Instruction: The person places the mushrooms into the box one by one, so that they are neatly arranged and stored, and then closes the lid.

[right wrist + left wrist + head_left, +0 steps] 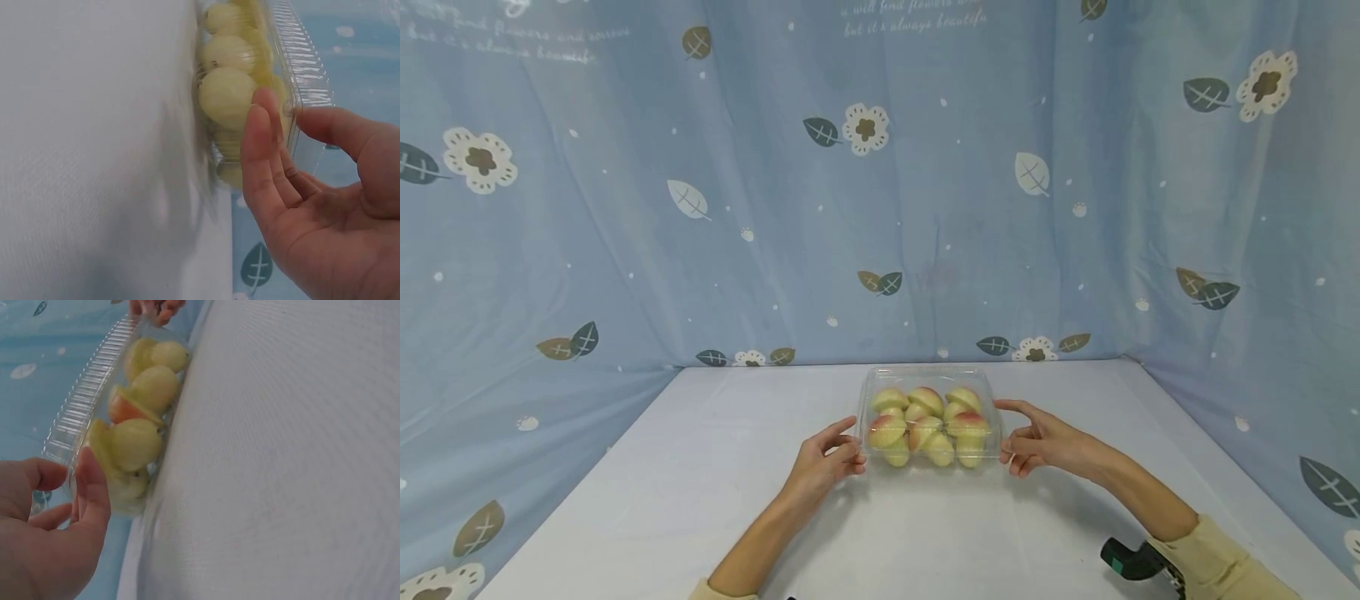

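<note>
A clear plastic clamshell box stands near the back of the white table, between both hands. Inside sit several pale yellow-green, red-tinged pieces, each a rounded cap over a ball. At the box's left end, my left hand pinches the edge between thumb and fingers. My right hand grips the opposite end the same way. From the left wrist, the ridged side of the box shows, with the left hand at its near corner. In the right wrist view, the right hand's thumb and fingertips straddle the rim.
A white cloth covers the table. Blue patterned curtain surrounds its back and sides. Beside the right sleeve there is a black device with a small green patch.
</note>
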A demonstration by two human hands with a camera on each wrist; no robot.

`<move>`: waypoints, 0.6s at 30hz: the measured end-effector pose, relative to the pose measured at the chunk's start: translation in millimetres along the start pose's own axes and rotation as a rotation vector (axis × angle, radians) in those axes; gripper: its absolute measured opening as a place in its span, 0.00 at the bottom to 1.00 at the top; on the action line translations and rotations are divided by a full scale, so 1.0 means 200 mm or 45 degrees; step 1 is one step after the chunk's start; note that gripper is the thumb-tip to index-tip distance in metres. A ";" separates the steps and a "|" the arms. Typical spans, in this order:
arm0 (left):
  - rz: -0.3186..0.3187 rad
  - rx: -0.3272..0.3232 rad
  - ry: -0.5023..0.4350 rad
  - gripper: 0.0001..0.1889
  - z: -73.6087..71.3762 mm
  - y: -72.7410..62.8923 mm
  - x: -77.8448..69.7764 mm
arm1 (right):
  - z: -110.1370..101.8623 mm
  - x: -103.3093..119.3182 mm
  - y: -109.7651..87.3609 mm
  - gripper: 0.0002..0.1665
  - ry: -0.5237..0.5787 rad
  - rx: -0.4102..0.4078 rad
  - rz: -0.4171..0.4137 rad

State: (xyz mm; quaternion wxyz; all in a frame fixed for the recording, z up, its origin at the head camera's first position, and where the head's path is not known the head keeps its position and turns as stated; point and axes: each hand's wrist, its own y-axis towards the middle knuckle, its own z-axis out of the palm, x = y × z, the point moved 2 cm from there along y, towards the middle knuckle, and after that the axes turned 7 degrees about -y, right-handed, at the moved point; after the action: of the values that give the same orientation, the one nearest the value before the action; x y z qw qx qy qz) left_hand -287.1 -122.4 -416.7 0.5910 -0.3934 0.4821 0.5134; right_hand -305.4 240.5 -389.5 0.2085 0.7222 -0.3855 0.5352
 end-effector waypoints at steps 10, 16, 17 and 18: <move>0.050 -0.052 0.172 0.28 0.00 0.01 -0.01 | -0.01 0.01 -0.03 0.45 -0.096 -0.005 -0.020; 0.072 -0.110 0.364 0.27 -0.03 -0.01 -0.02 | -0.02 0.04 -0.04 0.39 -0.196 -0.020 -0.040; 0.077 -0.115 0.392 0.27 -0.04 -0.01 -0.02 | -0.03 0.04 -0.05 0.38 -0.231 -0.042 -0.040; 0.088 -0.120 0.423 0.27 -0.04 -0.01 -0.03 | -0.04 0.05 -0.05 0.38 -0.272 -0.069 -0.037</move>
State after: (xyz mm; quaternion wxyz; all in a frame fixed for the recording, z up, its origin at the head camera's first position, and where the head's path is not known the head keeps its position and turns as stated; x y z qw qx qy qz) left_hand -286.2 -132.5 -412.8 0.4661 -0.4833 0.5618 0.4833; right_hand -301.4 248.7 -376.3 0.1934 0.7747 -0.4094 0.4414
